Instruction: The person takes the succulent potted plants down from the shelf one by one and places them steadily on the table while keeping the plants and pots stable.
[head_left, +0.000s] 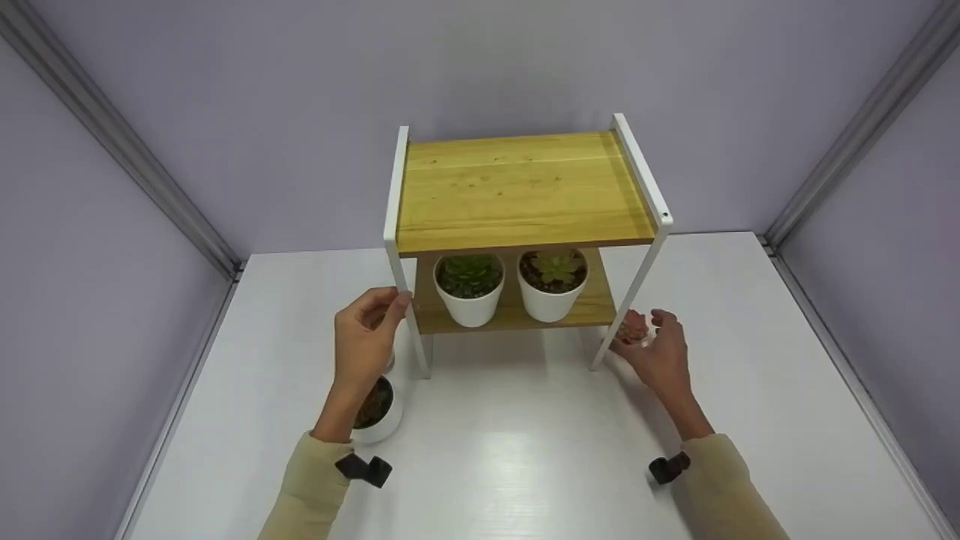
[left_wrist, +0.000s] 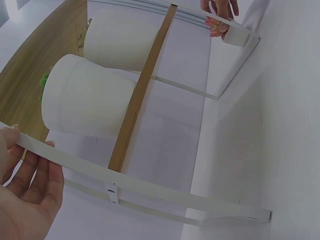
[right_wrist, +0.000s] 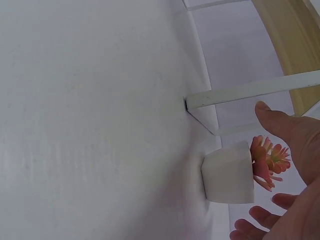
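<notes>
A two-tier plant shelf (head_left: 525, 191) with wooden boards and a white frame stands on the table. My left hand (head_left: 364, 341) pinches its left front leg (left_wrist: 150, 190) between thumb and fingers. On the lower board sit two white pots with green succulents, a left pot (head_left: 471, 307) and a right pot (head_left: 551, 304). Outside the right legs, a white pot (right_wrist: 227, 175) with a pink-red succulent (right_wrist: 270, 160) stands on the table. My right hand (head_left: 664, 352) is beside that pot, its thumb and fingers spread apart around it; the right wrist view shows no grip on it.
Another white potted succulent (head_left: 379, 412) stands on the white table (head_left: 510, 465) at the left, partly behind my left forearm. Something small and pale shows just behind it, mostly hidden. Pale walls (head_left: 487, 60) enclose the table at the back and sides.
</notes>
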